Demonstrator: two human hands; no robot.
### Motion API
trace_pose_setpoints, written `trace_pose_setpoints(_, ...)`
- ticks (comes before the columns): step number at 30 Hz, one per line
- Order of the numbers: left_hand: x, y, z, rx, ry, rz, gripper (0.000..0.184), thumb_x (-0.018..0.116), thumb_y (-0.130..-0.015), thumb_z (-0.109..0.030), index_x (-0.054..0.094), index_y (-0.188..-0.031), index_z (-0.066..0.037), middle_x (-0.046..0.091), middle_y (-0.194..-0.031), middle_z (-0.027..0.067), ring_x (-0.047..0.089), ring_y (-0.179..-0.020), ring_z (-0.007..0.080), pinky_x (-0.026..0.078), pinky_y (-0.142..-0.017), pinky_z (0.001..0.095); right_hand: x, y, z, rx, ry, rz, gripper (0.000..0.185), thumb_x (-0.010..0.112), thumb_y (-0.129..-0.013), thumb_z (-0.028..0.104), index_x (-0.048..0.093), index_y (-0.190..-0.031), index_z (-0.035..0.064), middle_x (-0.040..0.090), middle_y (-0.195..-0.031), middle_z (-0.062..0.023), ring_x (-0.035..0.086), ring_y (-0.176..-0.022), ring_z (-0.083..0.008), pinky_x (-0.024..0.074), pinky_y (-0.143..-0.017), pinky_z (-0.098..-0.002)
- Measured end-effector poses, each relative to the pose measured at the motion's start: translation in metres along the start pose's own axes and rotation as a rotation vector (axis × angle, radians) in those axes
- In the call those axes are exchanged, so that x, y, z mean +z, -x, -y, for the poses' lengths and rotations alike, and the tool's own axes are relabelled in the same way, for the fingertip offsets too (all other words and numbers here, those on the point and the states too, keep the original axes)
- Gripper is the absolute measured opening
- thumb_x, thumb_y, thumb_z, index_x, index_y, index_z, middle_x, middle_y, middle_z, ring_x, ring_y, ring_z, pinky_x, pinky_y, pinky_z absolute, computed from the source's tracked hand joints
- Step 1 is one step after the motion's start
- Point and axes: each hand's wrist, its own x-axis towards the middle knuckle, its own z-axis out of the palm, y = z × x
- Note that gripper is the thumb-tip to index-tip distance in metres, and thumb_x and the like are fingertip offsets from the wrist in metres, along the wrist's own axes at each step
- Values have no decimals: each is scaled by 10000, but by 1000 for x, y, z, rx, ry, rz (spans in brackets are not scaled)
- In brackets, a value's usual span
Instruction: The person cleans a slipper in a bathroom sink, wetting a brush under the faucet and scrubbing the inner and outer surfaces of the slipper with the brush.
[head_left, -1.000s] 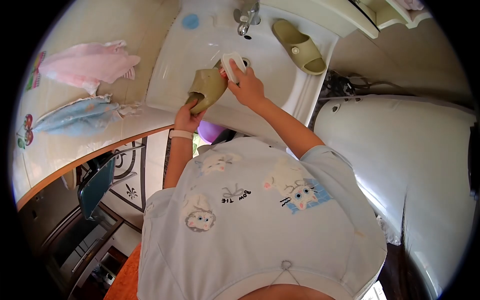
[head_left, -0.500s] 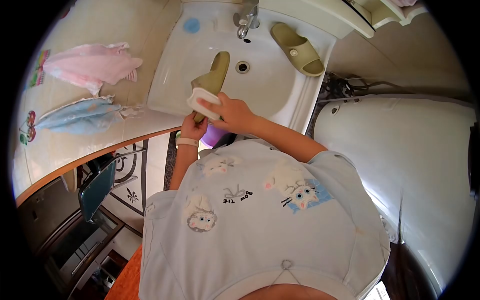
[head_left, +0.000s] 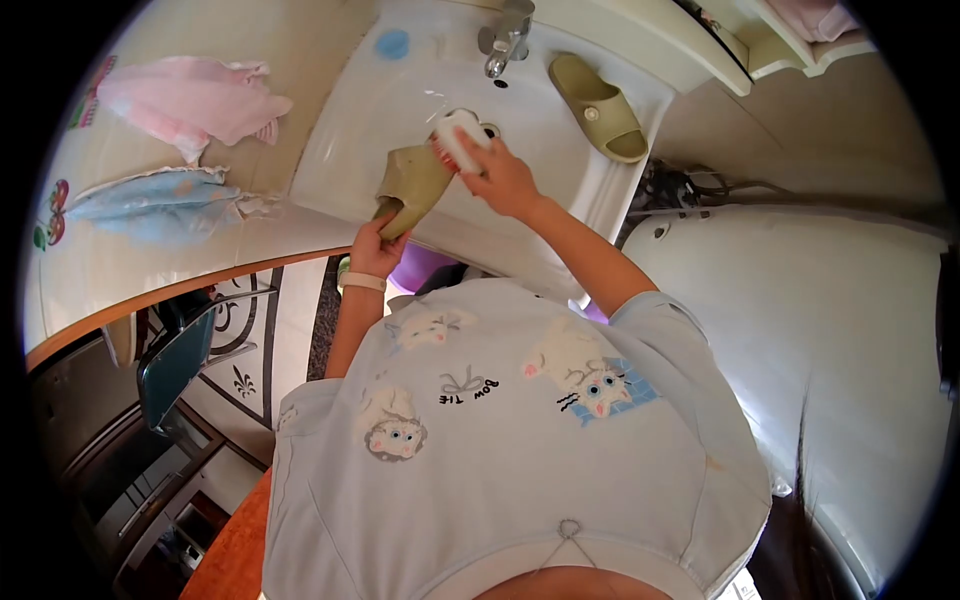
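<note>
An olive-green slipper (head_left: pixel 412 180) is gripped at its toe end by my left hand (head_left: pixel 378 248), over the near left part of the white sink (head_left: pixel 335 150). My right hand (head_left: pixel 503 180) is closed on a white scrub brush (head_left: pixel 462 138) with reddish bristles. The brush lies against the heel part of that slipper, partly covering the drain. A second olive-green slipper (head_left: pixel 598 108) rests at the sink's right side, apart from both hands.
A chrome faucet (head_left: pixel 508 40) stands at the sink's back. Left of the sink, a pink cloth (head_left: pixel 195 100) and a blue cloth (head_left: pixel 160 205) lie on the tiled counter. A white washing-machine-like appliance (head_left: pixel 790 290) stands at right. Something purple (head_left: pixel 415 268) shows below the sink edge.
The brush in my right hand has moved from the slipper's toe end to its heel end. My left hand has shifted slightly left, and the slipper's strap now faces up more.
</note>
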Motion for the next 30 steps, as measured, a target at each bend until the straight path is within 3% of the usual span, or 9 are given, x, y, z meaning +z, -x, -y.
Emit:
trace_pose_setpoints(8,15,8,-3,21,15,24,230,522,-848,-62,507,-1068,5,588,-1014,141,613,-905,259,552,-758,340,1,2,5,-337,143,9,635,555,-782,354,319,-1371,325,466,-948,-162,597,-716,-289,486,-674,-356)
trace_pose_setpoints(10,18,15,-2,62,-49,-12,229,526,-842,-55,509,-1064,-3,588,-1020,132,608,-915,254,543,-773,337,-13,-17,-18,55,-352,-64,647,562,-774,366,322,-1372,313,477,-972,-169,606,-746,-287,484,-690,-365)
trace_pose_setpoints(11,19,17,-1,65,-87,-9,229,527,-841,-55,510,-1064,-4,589,-1020,124,606,-916,252,541,-770,339,-16,-16,-17,98,-278,-78,628,545,-810,188,308,-1390,230,478,-985,-131,603,-595,-148,487,-724,-344)
trace_pose_setpoints(14,12,8,3,72,-107,13,230,532,-839,-58,512,-1063,-6,590,-1024,111,599,-930,246,533,-779,346,9,-7,6,-40,-250,-34,677,572,-763,378,297,-1380,323,485,-996,-171,584,-809,-301,474,-721,-396)
trace_pose_setpoints(18,11,15,-6,115,-216,159,225,536,-842,-75,520,-1058,-14,586,-1038,105,584,-959,238,518,-803,366,0,11,36,-359,56,139,673,578,-755,372,299,-1367,374,485,-993,-172,577,-828,-304,472,-721,-397)
trace_pose_setpoints(22,30,26,-9,145,-237,5,228,526,-852,-83,515,-1071,-23,583,-1049,105,579,-966,239,515,-809,373,0,-17,-6,155,-474,-141,661,552,-768,321,297,-1378,335,464,-939,-156,591,-755,-268,477,-689,-381)
trace_pose_setpoints(26,28,17,-3,186,-84,15,217,530,-851,-83,520,-1057,-14,586,-1040,106,593,-940,243,528,-797,360,8,0,36,-281,-195,-176,651,562,-776,293,308,-1375,326,451,-953,-145,581,-664,-237,474,-681,-358)
trace_pose_setpoints(27,29,17,-7,183,-90,14,217,530,-851,-83,520,-1057,-14,586,-1040,106,593,-940,243,528,-797,360,-8,9,56,-269,-130,105,656,570,-771,309,310,-1373,326,474,-987,-156,584,-696,-266,477,-691,-372)
trace_pose_setpoints(30,32,27,-22,149,-72,113,212,539,-846,-76,523,-1041,6,593,-1023,110,600,-932,242,536,-783,348,-11,-7,38,-189,-218,-86,659,577,-768,315,314,-1372,317,476,-980,-158,583,-709,-280,477,-689,-373)
